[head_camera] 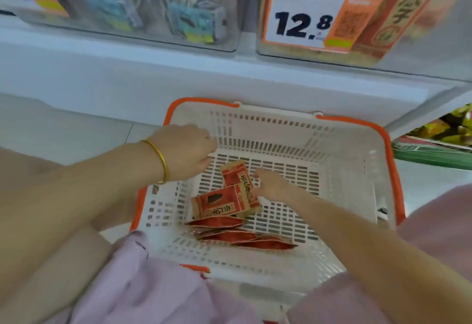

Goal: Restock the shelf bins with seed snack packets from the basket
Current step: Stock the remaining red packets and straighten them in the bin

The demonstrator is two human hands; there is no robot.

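basket (357, 150): white slotted plastic with an orange rim, set on the floor below the shelf (178, 75), between the person's knees.
top packets (229, 196): two red-and-kraft seed packets, overlapping, face-up near the middle of the basket floor.
lower packets (240, 236): more of the same in a loose slumped row just nearer the person, seen mostly edge-on; count unclear.
left hand (186, 151): gold bangle (159, 156) at the wrist. It reaches in over the left rim, knuckles up, fingers curled under and out of sight, thumb near the far corner of the top packets. Whether it holds anything I cannot tell.
right hand (270, 185): low in the basket, fingertips closed on the right edge of the top packets, apparently pinching them.
right bin (286, 54): clear, up on the shelf, price tag (304, 19) reading 12.8, already holding packets of the same print; likely the destination.
left bin (224, 40): clear, holds blue-labelled packets of another kind.
step: judged as gathering a handful before the lift.
risk, slip: an edge pinch on two slick overlapping packets is weak; the under one could slide out and drop back.
risk, snag: a corner could catch in the basket's slots or on its rim if dragged sideways.
risk, wrong bin: the bins sit side by side; a hurried reach could land packets in the left one.
risk, crush: forcing a handful into a bin that seems well stocked could crease packets or tip some out.
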